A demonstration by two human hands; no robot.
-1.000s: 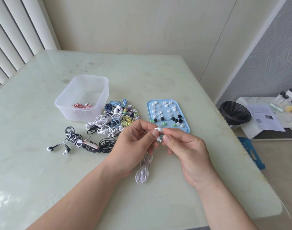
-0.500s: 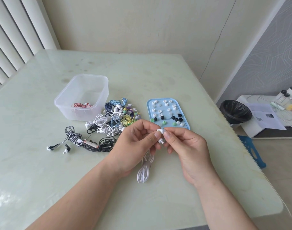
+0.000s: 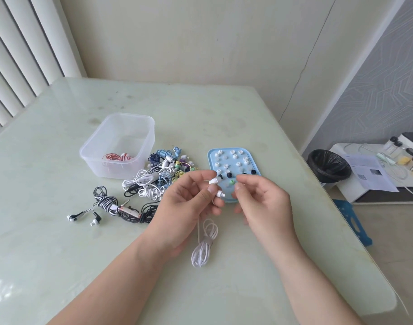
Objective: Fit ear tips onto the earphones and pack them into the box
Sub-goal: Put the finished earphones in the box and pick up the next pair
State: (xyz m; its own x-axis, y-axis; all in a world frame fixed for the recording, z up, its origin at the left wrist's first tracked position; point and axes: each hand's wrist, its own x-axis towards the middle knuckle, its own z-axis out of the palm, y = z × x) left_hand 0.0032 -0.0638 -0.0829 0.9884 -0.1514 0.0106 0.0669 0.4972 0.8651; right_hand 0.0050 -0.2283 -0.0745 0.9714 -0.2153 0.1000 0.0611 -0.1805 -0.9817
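Toward the right edge of the worktop (image 3: 60, 231), just nearside of the blue tray (image 3: 211, 160), the left hand (image 3: 189, 202) pinches the white earphones (image 3: 220, 194) between thumb and curled fingers (image 3: 210, 195), both buds pointing at the tray. The coiled cable (image 3: 204, 245) hangs below the hand, and its end rests on the worktop. The right hand (image 3: 264, 202) is just beside the buds but apart from them, fingers loosely curled, and nothing can be seen between them. The lower bud appears to end in a bare nozzle; whether the upper bud has a tip cannot be told. Assessment: the buds are light, hard, smooth plastic shells, likely slippery, and best gripped on the body behind the nozzle. The ear tips (image 3: 234, 156) on the tray, white, black and green, look like small soft domes that would deform and roll, so a fingertip pinch at the skirt is advised. The cable is limp and bound at its middle, so the bundle should lift as one. The translucent plastic box (image 3: 92, 158), left of the tray, contains one red-and-white set (image 3: 116, 157). A tangled pile of earphones (image 3: 158, 177) lies between the box and the tray.
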